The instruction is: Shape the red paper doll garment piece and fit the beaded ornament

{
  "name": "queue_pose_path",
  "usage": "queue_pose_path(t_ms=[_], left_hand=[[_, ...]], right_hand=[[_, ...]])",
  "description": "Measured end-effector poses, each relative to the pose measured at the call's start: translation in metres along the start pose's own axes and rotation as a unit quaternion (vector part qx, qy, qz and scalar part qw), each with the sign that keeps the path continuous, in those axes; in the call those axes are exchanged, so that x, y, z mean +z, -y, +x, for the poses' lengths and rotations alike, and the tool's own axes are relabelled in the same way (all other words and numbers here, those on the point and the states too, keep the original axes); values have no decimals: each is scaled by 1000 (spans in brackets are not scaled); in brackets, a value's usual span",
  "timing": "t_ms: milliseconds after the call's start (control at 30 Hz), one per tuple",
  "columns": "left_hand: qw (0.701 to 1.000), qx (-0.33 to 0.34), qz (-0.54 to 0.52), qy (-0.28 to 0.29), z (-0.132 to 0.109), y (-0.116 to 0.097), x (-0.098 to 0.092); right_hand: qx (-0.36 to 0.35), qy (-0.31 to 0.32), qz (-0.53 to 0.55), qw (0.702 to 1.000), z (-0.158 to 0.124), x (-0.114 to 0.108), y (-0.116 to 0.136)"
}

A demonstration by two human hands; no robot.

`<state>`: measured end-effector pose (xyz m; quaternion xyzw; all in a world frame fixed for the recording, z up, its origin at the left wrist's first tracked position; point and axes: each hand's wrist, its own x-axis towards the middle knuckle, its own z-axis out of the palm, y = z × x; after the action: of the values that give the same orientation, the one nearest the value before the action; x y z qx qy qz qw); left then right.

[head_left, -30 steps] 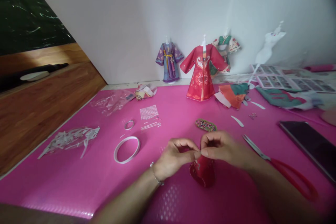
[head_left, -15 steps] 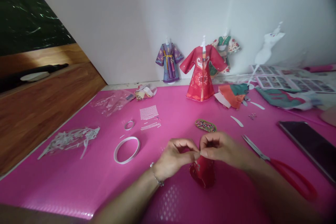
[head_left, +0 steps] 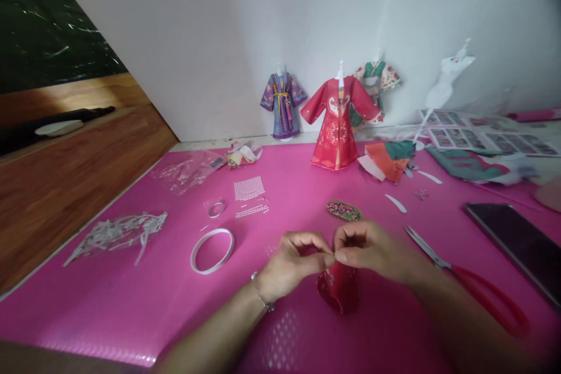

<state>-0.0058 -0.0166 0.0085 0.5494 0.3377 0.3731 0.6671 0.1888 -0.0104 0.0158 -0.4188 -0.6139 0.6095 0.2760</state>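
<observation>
A small piece of red patterned fabric (head_left: pixel 340 291) hangs folded beneath my fingers, close above the pink table. My left hand (head_left: pixel 294 262), with a bracelet at its wrist, pinches the fabric's upper edge between thumb and fingertips. Right beside it, my right hand (head_left: pixel 366 250) pinches the same edge from the other side, and the fingertips of both hands almost meet. Just beyond them lies an oval sequined hair clip (head_left: pixel 343 210). Behind it a red doll robe (head_left: pixel 336 123) stands upright on a white mannequin.
Red-handled scissors (head_left: pixel 456 272) and a dark phone (head_left: pixel 512 245) lie at right. On the left are a white tape ring (head_left: pixel 212 251), a bag of white strips (head_left: pixel 116 235) and a sheet of stick-on beads (head_left: pixel 249 187). Fabric scraps (head_left: pixel 388 159) and dressed mannequins (head_left: pixel 283 105) line the back.
</observation>
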Motion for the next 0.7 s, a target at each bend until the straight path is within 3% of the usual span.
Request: queue_pose_path(t_ms=[700], left_hand=[[1000,-10,-1,-1,-1,-1,1]], right_hand=[[0,-2,-6,1000,-3,2,4]])
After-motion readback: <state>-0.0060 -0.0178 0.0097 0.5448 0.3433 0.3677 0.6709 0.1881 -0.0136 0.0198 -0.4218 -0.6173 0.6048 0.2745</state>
